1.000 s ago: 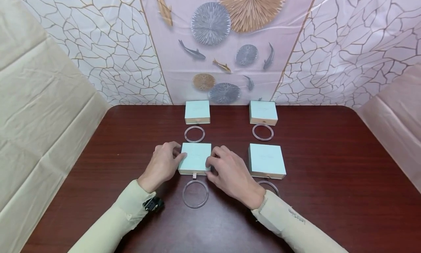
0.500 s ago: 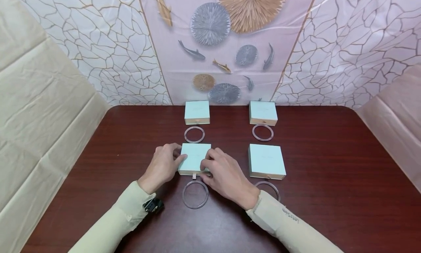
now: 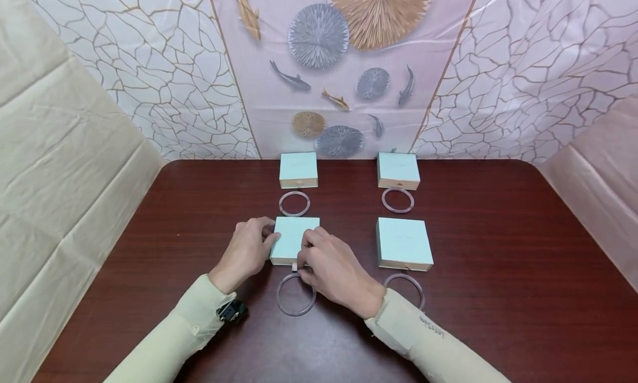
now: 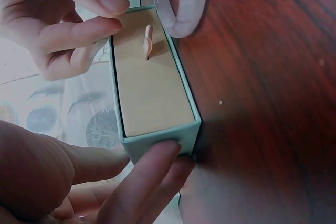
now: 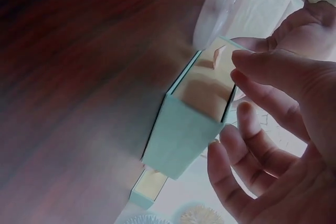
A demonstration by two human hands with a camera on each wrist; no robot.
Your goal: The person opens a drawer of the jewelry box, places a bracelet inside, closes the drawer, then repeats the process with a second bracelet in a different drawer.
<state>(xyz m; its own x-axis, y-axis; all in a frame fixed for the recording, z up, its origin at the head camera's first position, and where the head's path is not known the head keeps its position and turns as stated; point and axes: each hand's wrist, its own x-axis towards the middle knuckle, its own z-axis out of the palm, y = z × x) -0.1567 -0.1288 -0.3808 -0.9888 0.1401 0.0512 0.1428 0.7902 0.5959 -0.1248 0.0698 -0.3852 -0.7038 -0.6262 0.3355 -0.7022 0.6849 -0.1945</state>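
A mint-green drawer box lies on the table at the centre-left, with a cream drawer front and a small pink ribbon pull tab. My left hand holds the box at its left side, thumb over the top edge and fingers against the side wall. At the front right corner is my right hand, its bent thumb and index finger close to the tab but apart from it in the right wrist view. A translucent pale bangle lies just in front of the box, partly behind the right fingertips.
Another mint box stands to the right, its bangle partly behind my right wrist. Two more boxes, back left and back right, each have a bangle in front. A patterned cloth hangs behind the table.
My right hand has slid left along the box's front right corner towards the pull tab. The left hand and the box have stayed in place.
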